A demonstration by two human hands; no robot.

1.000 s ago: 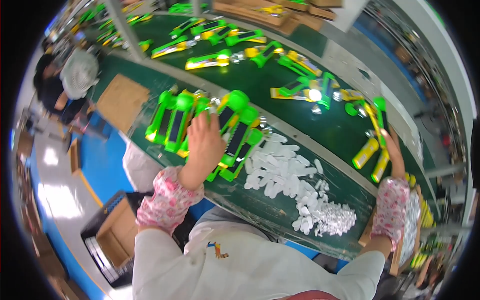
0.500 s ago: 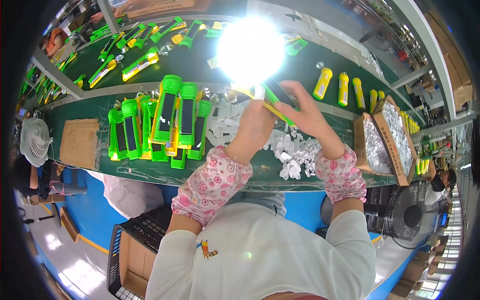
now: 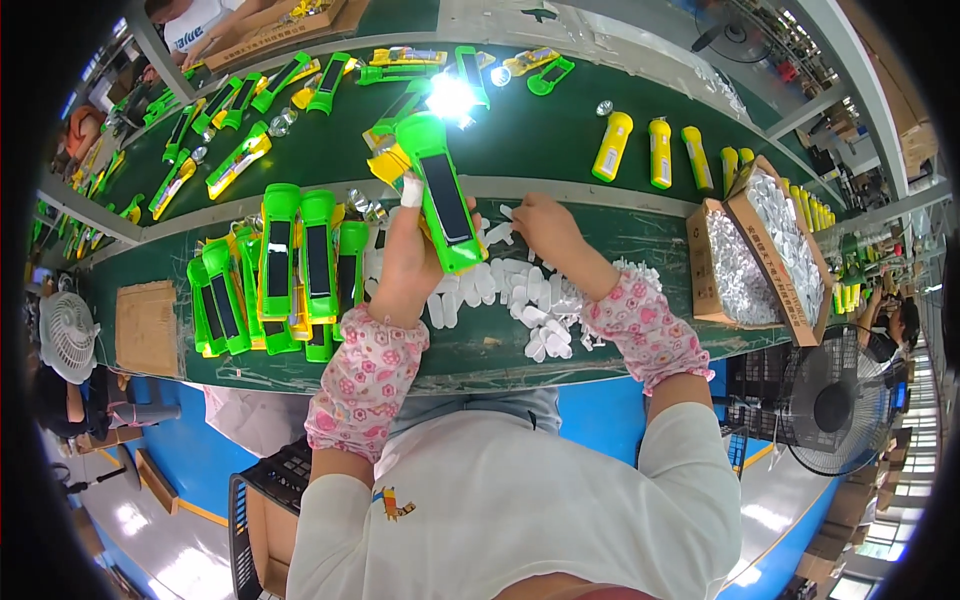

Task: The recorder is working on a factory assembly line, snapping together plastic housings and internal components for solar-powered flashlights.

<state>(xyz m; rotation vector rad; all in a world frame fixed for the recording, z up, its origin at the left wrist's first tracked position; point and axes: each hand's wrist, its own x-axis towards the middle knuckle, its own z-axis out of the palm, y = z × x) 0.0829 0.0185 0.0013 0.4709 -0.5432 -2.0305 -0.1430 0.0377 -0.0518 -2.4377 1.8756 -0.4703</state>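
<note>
My left hand (image 3: 408, 255) is wrapped round a green and yellow flashlight (image 3: 447, 200) with a dark solar panel along its face. White tape covers one finger of that hand. A bright glare (image 3: 450, 97) shines just beyond the flashlight's head. To its right, my right hand (image 3: 548, 232) is over the bench with its fingers drawn together, and a small white plastic piece (image 3: 507, 212) shows at the fingertips. Many similar white pieces (image 3: 543, 292) lie loose below and between the hands. Left of my left hand, several green and yellow flashlights (image 3: 280, 250) are piled up.
More green flashlight parts (image 3: 240, 165) lie across the far green belt (image 3: 520, 140). Yellow flashlight bodies (image 3: 660, 153) stand in a row at the right. Cardboard boxes (image 3: 715, 265) with silvery contents rest at the bench's right end. A cardboard sheet (image 3: 146, 328) lies at the left.
The flashlight has turned upright, solar panel toward me, and the large glare has shrunk. My right hand has left the flashlight and moved down to the white pieces.
</note>
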